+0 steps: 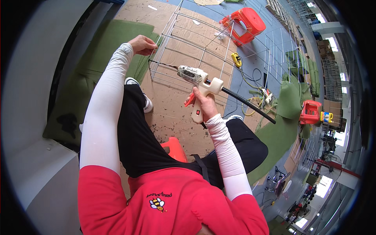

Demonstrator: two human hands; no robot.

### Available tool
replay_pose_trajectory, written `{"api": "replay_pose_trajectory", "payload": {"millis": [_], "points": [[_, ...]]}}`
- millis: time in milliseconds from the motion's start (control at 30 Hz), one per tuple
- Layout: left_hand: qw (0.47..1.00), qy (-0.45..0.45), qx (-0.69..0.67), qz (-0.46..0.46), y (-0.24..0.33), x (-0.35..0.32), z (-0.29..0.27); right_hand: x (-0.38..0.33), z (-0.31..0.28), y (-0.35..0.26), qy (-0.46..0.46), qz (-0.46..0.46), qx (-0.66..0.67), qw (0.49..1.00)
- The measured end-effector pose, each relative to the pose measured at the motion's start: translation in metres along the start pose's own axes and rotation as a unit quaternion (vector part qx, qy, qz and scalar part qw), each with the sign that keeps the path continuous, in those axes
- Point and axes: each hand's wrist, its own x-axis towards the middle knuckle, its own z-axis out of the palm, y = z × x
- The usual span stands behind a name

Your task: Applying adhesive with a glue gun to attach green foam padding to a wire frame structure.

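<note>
My right hand (pixel 204 105) grips a cream hot glue gun (pixel 199 78) by its handle, its fingers by the orange trigger. A long black glue stick (pixel 250 105) juts from the gun's back end. The nozzle faces left, and a dark strand (pixel 163 64) runs from it to the near left corner of a white wire frame (pixel 196 50). Just above that corner, my left hand (pixel 143 45) is closed with its fingertips pinched at the frame's edge wire. Whether anything small is also between those fingertips cannot be seen.
Flattened cardboard (pixel 176 127) lies beneath the frame, spotted with dark scraps. Green sheets (pixel 121 39) are spread at the left, with more at the right. A red plastic stool (pixel 248 25) stands beyond the frame. Cables and a yellow power socket (pixel 236 60) lie on the floor.
</note>
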Motion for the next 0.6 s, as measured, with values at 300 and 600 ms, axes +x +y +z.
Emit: {"api": "replay_pose_trajectory", "payload": {"millis": [300, 600], "points": [[1.0, 0.004, 0.005, -0.007, 0.001, 0.0, 0.0, -0.003, -0.004, 0.001, -0.001, -0.002, 0.013, 1.0], [1.0, -0.01, 0.002, -0.005, -0.002, -0.002, -0.002, -0.009, -0.013, -0.001, 0.007, 0.003, -0.002, 1.0]]}}
